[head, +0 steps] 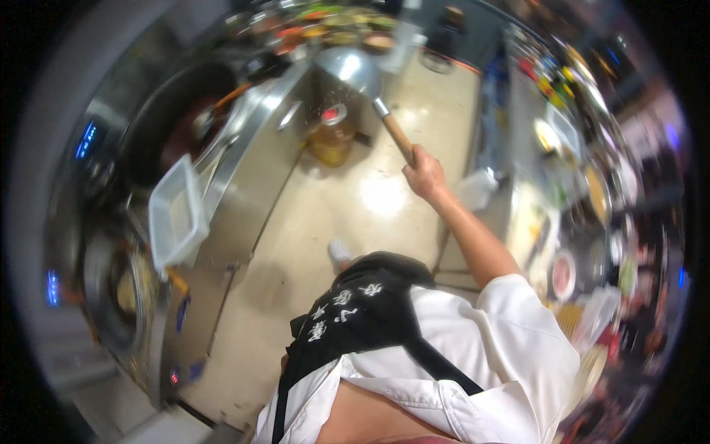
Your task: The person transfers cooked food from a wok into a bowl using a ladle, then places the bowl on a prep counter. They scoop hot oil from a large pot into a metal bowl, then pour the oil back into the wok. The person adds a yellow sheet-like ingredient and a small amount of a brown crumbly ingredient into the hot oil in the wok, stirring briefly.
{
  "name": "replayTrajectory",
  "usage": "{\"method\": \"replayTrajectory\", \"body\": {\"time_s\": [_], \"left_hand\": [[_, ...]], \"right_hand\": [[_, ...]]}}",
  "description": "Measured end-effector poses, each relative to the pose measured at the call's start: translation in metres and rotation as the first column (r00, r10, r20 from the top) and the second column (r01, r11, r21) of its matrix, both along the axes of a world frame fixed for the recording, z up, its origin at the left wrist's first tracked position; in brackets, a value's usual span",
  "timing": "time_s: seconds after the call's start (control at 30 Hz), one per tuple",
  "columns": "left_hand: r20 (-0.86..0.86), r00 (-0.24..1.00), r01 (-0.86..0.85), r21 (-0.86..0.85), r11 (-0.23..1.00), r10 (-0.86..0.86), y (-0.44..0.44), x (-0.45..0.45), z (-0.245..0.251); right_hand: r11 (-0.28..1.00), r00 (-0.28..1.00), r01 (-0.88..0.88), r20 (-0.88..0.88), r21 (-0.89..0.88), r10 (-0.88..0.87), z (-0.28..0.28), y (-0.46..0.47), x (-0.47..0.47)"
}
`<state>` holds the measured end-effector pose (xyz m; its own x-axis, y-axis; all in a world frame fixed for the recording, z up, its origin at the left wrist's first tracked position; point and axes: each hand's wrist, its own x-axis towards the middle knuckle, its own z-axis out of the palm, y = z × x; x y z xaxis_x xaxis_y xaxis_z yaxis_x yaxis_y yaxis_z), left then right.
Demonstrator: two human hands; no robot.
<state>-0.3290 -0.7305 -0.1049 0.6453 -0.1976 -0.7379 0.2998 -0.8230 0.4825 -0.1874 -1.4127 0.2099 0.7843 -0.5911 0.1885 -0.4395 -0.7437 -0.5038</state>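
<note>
My right hand (424, 173) grips the wooden handle (397, 132) of a large metal ladle (351, 71). The arm is stretched out, and the ladle's wide bowl hangs in the air over the gap between the stove and the floor. Small specks show below the bowl, too blurred to name. Beneath it on the floor stands a clear plastic jug (331, 141) of yellow liquid with a red cap. My left hand is out of view. To the left, a translucent plastic basket (178, 213) sits on the edge of the steel stove (238, 183).
A large dark wok (147, 127) is on the stove, and a second wok (105, 299) sits nearer me. At the far end are several containers of colourful ingredients (333, 28). The right-hand counter (518, 191) carries dishes, among them a bowl of reddish food (563, 275).
</note>
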Motion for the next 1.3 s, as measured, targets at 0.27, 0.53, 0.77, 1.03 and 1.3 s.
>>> {"method": "replayTrajectory", "body": {"time_s": [0.27,0.53,0.77,1.03,1.3], "left_hand": [[-0.032,0.951,0.308,-0.02,0.951,-0.308,-0.146,0.132,0.018],[-0.048,0.875,0.482,-0.024,0.876,-0.482,-0.309,0.186,0.013],[-0.119,0.879,0.457,-0.07,0.887,-0.462,-0.436,0.195,0.028],[0.027,0.868,0.492,0.088,0.866,-0.496,-0.49,0.148,0.105],[0.044,0.839,0.531,0.153,0.833,-0.543,-0.471,0.152,0.079]], "right_hand": [[0.779,0.686,0.619,0.413,0.101,-0.599,-0.006,-0.212,-0.258],[0.228,0.25,0.955,0.099,-0.191,-0.963,-0.017,-0.398,-0.492],[0.151,0.137,0.987,-0.223,-0.048,-0.965,-0.04,-0.568,-0.618],[0.099,0.175,0.937,-0.207,0.335,-0.962,-0.096,-0.673,-0.622],[0.101,-0.084,-0.297,0.079,0.95,-0.993,-0.066,-0.656,-0.562]]}}
